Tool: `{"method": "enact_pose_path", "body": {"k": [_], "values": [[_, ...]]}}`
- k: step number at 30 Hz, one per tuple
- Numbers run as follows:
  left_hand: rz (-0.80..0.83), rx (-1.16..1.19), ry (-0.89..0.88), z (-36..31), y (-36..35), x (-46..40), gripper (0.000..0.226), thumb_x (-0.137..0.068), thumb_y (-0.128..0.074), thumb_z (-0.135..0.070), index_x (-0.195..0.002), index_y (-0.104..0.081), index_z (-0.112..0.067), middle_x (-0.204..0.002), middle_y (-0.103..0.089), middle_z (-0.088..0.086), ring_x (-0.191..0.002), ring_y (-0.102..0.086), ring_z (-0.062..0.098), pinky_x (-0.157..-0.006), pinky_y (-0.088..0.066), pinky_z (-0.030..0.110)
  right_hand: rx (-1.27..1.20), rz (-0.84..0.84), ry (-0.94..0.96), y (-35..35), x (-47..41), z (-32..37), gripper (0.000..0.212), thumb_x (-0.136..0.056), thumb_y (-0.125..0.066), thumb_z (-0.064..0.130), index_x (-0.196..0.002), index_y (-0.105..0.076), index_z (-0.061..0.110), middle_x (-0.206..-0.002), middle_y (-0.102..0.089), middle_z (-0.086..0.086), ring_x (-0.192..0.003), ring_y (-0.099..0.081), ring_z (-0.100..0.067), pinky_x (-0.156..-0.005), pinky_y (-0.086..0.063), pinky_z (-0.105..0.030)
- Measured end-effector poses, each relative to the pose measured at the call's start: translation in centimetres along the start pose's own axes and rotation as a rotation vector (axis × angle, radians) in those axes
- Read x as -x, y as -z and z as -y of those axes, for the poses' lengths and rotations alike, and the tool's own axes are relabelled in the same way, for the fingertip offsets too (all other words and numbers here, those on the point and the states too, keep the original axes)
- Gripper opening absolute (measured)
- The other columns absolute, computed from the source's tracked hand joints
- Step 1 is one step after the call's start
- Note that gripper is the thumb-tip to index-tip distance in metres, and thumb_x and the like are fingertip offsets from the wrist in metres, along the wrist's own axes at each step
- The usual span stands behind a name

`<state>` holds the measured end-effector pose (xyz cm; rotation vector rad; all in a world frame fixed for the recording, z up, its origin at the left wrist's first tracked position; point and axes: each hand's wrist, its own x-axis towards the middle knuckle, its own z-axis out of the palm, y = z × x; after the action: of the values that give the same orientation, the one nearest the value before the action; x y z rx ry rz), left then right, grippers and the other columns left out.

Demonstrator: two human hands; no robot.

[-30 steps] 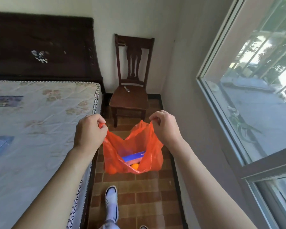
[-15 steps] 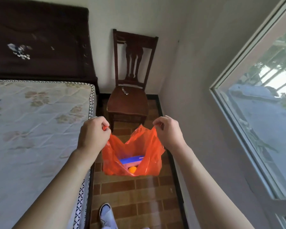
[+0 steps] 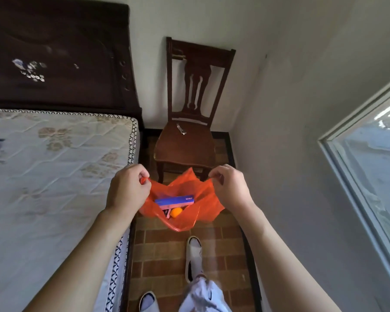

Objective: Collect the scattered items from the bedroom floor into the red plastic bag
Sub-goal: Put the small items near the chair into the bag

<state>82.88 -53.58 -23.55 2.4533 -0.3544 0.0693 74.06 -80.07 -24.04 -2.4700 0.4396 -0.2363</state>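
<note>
The red plastic bag hangs open between my two hands above the brick-patterned floor. My left hand pinches the bag's left handle, fingers curled round it. My right hand pinches the right handle the same way. Inside the bag lie a blue box, a small orange ball and a dark pinkish item partly hidden under the box.
A dark wooden chair stands against the far wall just beyond the bag, a small object on its seat. The mattress and dark headboard fill the left. A wall and window close the right. My feet stand on the narrow floor strip.
The hands have spread the bag's mouth wider apart. The view has tilted downward, showing my legs and more floor, and I have stepped closer to the chair.
</note>
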Motion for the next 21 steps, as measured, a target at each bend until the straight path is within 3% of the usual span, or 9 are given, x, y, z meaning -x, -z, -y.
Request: {"method": "enact_pose_path", "body": {"k": [11,17,21], "values": [[0.037,-0.115,0.278,4.4,-9.4,-5.3,0.018,-0.074,-0.074,0.000,-0.079,-0.070,-0.016,-0.078,-0.066,-0.002,-0.071,-0.063,0.024,-0.064,-0.049,0.030,-0.052,0.234,0.000,-7.9,-12.3,-6.3,0.025,-0.087,-0.061,-0.001,-0.095,-0.077,0.016,-0.093,-0.064,0.010,-0.076,-0.056,-0.001,-0.066,-0.038,-0.001],[0.050,-0.099,0.341,8.1,-15.8,-8.3,0.018,-0.076,-0.070,0.000,-0.079,-0.068,-0.018,-0.078,-0.064,-0.003,-0.074,-0.061,0.024,-0.065,-0.048,0.031,-0.039,0.337,-0.033,-13.5,-15.2,-11.5,0.024,-0.089,-0.063,0.000,-0.097,-0.076,0.019,-0.096,-0.066,0.009,-0.080,-0.060,-0.002,-0.066,-0.047,-0.011],[0.082,-0.087,0.326,11.5,-20.1,-9.0,0.018,-0.077,-0.072,0.000,-0.082,-0.069,-0.018,-0.077,-0.064,-0.002,-0.072,-0.062,0.026,-0.065,-0.050,0.032,-0.024,0.317,-0.048,-17.3,-15.9,-14.6,0.023,-0.091,-0.063,0.002,-0.096,-0.075,0.021,-0.095,-0.065,0.011,-0.082,-0.058,0.002,-0.066,-0.043,-0.008]]}}
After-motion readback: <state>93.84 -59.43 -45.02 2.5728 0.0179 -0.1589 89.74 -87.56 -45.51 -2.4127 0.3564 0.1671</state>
